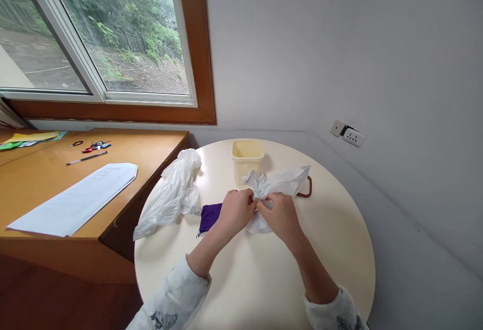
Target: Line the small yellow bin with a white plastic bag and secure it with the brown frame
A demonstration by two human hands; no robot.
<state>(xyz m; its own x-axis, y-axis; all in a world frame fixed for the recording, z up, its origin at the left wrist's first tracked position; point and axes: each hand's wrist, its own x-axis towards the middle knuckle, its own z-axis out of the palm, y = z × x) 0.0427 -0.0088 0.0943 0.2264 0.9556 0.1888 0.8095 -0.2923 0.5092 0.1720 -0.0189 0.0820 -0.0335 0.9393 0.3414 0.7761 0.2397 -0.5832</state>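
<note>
A white plastic bag [287, 181] is bunched and twisted at the middle of the round table, its loose ends spreading above my fingers and a rounded part below. My left hand [237, 210] pinches the gathered plastic from the left. From the right, my right hand [279, 217] pinches the same gather, the fingertips of both hands almost meeting. Whether a knot is there I cannot tell, as my fingers cover it. A purple cloth pouch [210, 217] lies just left of my left hand, partly hidden by it. Behind the bag stands a cream plastic bin [247, 161], open at the top.
Another crumpled white plastic bag [171, 194] lies at the round table's [324, 254] left edge. A brown frame-like piece [310, 187] shows behind the held bag. On the wooden desk [151, 144] are papers [79, 199], a pen [86, 158] and keys [97, 146]. A wall socket [353, 137] is at right.
</note>
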